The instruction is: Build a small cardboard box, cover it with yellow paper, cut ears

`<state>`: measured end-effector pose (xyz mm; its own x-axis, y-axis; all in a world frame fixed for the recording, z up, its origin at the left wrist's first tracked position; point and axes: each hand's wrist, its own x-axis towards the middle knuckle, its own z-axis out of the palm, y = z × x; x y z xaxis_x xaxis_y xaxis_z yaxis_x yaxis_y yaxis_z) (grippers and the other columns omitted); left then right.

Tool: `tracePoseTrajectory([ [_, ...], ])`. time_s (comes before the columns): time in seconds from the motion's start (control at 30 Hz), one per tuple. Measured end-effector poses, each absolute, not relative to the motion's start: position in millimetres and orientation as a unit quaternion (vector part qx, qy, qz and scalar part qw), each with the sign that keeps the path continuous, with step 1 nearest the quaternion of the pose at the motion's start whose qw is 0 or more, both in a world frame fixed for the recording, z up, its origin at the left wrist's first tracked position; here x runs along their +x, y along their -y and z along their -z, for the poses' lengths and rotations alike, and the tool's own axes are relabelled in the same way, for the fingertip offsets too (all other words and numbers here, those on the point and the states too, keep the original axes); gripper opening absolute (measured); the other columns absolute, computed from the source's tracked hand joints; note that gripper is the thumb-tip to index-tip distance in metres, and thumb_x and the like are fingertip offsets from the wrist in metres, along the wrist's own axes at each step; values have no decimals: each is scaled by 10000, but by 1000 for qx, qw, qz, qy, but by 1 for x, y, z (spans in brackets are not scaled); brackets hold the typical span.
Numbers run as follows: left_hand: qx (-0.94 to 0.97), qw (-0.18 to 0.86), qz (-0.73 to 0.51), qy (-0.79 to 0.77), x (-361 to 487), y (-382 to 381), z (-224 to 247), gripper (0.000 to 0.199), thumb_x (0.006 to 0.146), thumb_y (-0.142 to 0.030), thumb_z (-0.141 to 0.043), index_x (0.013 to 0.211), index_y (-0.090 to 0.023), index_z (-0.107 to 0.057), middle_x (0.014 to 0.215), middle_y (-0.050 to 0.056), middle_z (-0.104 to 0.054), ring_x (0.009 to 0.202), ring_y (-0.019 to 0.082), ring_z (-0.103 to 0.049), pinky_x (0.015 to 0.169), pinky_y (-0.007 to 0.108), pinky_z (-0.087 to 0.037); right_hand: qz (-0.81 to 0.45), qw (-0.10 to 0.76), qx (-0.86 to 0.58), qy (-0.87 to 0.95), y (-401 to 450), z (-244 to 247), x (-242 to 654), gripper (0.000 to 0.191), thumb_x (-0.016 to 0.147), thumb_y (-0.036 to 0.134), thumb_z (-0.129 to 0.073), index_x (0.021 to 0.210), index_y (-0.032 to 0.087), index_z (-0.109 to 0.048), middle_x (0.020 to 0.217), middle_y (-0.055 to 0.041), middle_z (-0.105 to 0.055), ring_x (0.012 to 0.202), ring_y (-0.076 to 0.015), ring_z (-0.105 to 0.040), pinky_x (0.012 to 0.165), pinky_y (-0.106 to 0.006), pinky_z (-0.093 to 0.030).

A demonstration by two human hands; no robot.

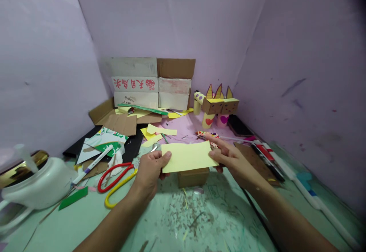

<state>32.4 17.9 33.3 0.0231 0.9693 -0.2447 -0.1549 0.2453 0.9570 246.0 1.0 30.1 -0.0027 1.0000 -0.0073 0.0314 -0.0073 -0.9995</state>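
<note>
A rectangular piece of pale yellow paper (188, 156) is stretched between my two hands above the table. My left hand (153, 168) pinches its left edge, thumb on top. On the opposite edge, my right hand (228, 156) grips the right end between thumb and fingers, with the index finger raised. Just below the paper stands a small brown cardboard box (193, 178), its upper part covered from view. Scissors (116, 185) with one red and one yellow handle lie left of my left hand, their blades partly hidden behind it.
Cardboard animal figures (220, 107) stand at the back right beside a phone (240, 125). An opened carton (137, 84) leans on the wall. Paper scraps (161, 130) lie mid-table, markers (268, 154) at right. A white teapot-like vessel (37, 183) stands at left.
</note>
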Motion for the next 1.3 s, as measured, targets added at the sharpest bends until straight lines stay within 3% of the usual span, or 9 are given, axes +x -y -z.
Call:
tracePoseTrajectory([
  [0.27, 375, 586, -438, -569, 33, -17, -28, 293, 530, -368, -755, 619, -139, -596, 490, -24, -539, 420, 89, -462, 371, 181, -324, -502, 440, -534, 519, -2, -28, 244, 719, 697, 354, -606, 1332, 94, -391, 525, 98, -422, 426, -85, -401, 412, -209, -333],
  [0.57, 392, 590, -386, -591, 36, -17, -12, 250, 594, -336, -637, 528, -171, -461, 388, -45, -453, 305, 69, -399, 308, 155, -160, -546, 419, -539, 486, -4, -24, 243, 761, 654, 392, -633, 1305, 73, -403, 521, 98, -412, 428, -85, -407, 405, -210, -347],
  [1.0, 433, 581, -338, -600, 45, -16, -7, 267, 651, -394, -584, 553, -169, -479, 337, -51, -447, 266, 52, -366, 277, 140, -181, -583, 425, -492, 487, -9, -8, 249, 659, 671, 438, -698, 1227, 152, -490, 687, 23, -556, 483, -79, -450, 401, -186, -367],
  [1.3, 455, 561, -352, -596, 44, -13, -8, 316, 619, -472, -586, 578, -174, -487, 319, -67, -429, 263, 46, -358, 282, 136, -218, -571, 417, -488, 512, -8, -9, 252, 663, 685, 453, -695, 1236, 145, -493, 655, 38, -520, 485, -79, -450, 417, -190, -378],
])
